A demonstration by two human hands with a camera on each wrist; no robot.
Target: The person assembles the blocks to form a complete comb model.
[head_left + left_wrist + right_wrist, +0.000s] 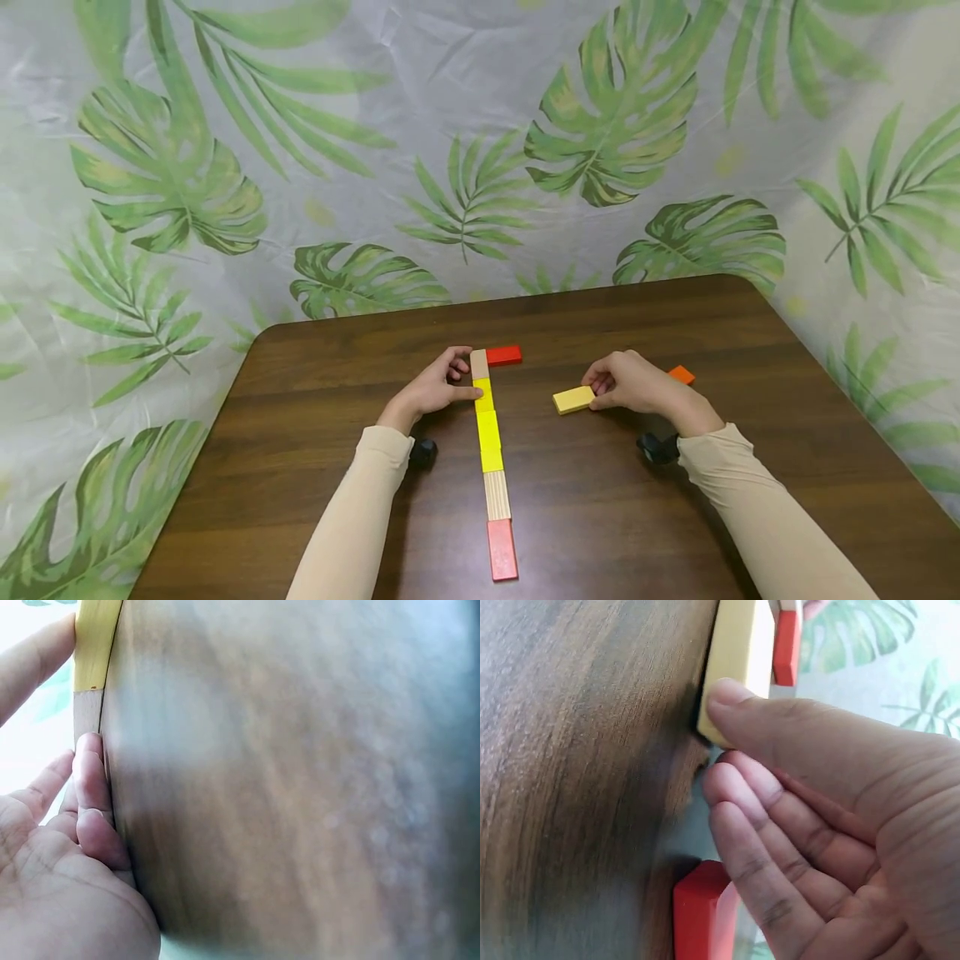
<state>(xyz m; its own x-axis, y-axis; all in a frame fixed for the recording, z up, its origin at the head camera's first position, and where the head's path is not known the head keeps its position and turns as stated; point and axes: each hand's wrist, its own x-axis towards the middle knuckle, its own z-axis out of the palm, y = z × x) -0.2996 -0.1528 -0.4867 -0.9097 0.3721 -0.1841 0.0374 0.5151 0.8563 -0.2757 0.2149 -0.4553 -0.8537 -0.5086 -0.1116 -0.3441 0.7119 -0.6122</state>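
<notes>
A line of flat blocks runs down the middle of the table. At its far end lies a plain wood block, followed by yellow blocks, a striped wood block and a light red block. My left hand rests beside the far end, its thumb touching a yellow block and its index finger reaching to the wood block. To the right, my right hand pinches a pale yellow block by its near right end. The block lies flat, at or just above the tabletop.
A red block lies crosswise against the right side of the wood block. Partly behind my right wrist is an orange block. The dark wooden table ends at a leaf-patterned curtain.
</notes>
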